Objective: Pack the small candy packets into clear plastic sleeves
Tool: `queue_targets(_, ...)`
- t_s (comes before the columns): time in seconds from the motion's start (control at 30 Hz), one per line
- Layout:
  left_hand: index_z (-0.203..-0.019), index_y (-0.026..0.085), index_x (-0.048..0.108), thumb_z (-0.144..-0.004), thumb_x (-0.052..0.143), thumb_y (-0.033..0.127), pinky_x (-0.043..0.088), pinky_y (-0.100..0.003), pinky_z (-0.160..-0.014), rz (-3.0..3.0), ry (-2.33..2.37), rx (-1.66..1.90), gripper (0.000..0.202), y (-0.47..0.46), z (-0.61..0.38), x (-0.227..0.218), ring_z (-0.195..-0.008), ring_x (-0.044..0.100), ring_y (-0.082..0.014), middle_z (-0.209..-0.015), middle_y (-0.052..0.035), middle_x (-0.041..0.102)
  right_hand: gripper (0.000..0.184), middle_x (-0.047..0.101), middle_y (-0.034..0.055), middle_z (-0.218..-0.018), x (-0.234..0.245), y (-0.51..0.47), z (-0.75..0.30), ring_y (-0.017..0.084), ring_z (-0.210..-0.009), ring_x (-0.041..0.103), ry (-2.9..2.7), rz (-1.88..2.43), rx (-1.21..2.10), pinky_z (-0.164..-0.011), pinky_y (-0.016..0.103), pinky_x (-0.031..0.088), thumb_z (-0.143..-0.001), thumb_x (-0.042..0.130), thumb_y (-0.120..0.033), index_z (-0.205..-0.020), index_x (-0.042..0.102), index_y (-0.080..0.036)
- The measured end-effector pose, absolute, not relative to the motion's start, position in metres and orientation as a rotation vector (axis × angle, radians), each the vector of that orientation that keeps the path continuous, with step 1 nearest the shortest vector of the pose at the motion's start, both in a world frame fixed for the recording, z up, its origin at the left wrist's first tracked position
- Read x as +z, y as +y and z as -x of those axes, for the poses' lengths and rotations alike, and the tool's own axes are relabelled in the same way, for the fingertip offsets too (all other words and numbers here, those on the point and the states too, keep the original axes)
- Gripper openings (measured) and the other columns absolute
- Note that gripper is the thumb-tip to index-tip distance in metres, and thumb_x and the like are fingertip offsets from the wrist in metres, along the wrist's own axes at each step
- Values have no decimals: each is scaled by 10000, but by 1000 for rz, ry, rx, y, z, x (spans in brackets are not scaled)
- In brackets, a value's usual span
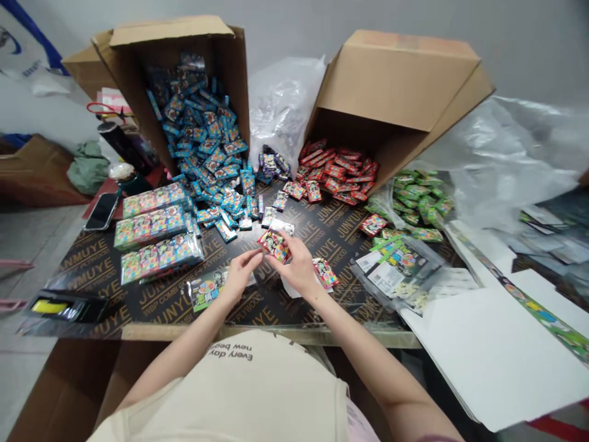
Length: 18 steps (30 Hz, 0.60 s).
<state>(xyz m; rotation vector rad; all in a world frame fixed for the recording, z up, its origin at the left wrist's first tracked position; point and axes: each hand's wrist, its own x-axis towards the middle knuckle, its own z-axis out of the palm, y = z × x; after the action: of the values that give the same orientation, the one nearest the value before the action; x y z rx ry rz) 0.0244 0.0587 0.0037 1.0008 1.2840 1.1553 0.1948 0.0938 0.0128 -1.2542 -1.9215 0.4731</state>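
My right hand (297, 264) pinches a small red candy-type packet (272, 243) between thumb and fingers, over the middle of the table. Just left of it is my left hand (242, 273), its fingers curled together with the tips near the packet; what they hold, if anything, is hidden. Under my left wrist lies a clear plastic bag with a green and black printed label (205, 290), partly covered by the hand. Another red packet (326, 273) lies right of my right wrist, beside a white piece partly beneath that hand. A pale packet (281, 227) sits just beyond my right fingertips.
Tipped cartons spill blue packets (211, 147) at back left and red packets (340, 172) at back right. Purple packets (273, 162) lie between them, green packets (421, 199) farther right. Wrapped bundles (161, 255) and a phone (102, 212) stand left; printed bags (396, 270) and white card sheets (501, 350) lie right.
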Motion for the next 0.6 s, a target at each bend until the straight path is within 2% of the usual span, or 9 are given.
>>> queue_targets(0.07,-820,116,713,-700,682,502,494,-312,-763,-747,1201,1215,405,66,-30,11,-723,636,-178,-785,-69,716,703,594,110,-1088,19,76,-184,292,-998,581,-1993,1180,591,-883,445,493,-782,671,-498,-1396,440,-246)
queue_targets(0.13,-699,112,697,-657,707,489,479,-277,-662,-642,1192,1226,379,68,-25,15,-605,597,-150,-659,-40,686,803,542,114,-1211,22,70,-183,305,-1114,542,-2046,1076,711,-962,467,462,-735,720,-502,-1430,390,-271)
queue_targets(0.23,-556,120,649,-615,745,446,415,-232,-552,-670,1198,1169,344,63,-11,20,-492,510,-105,-521,2,610,929,402,103,-1428,26,70,-187,311,-1322,386,-2118,921,831,-1097,496,334,-702,759,-475,-1477,280,-295)
queue_targets(0.3,-504,121,617,-591,781,415,386,-217,-529,-714,1185,1131,347,58,-5,23,-468,469,-85,-476,20,565,907,410,93,-1442,27,72,-188,305,-1339,370,-2162,867,867,-1111,505,303,-705,762,-433,-1471,292,-309)
queue_targets(0.4,-677,122,678,-633,765,484,439,-237,-595,-592,1044,1084,375,49,-9,24,-565,555,-117,-615,-9,645,841,505,85,-1364,27,70,-184,304,-1272,448,-2078,865,925,-1085,507,329,-681,778,-430,-1419,391,-315)
queue_targets(0.5,-874,129,685,-715,656,610,493,-294,-655,-383,791,911,508,41,-18,20,-695,637,-177,-774,-71,694,898,505,85,-1373,25,67,-180,309,-1273,458,-1881,857,1056,-1097,513,316,-632,797,-513,-1408,400,-300)
queue_targets(0.6,-812,128,672,-678,735,532,490,-258,-600,-318,750,912,431,38,-23,17,-620,620,-144,-697,-45,673,931,486,89,-1393,23,66,-179,300,-1286,457,-1828,819,1154,-1117,502,301,-617,810,-513,-1413,379,-293)
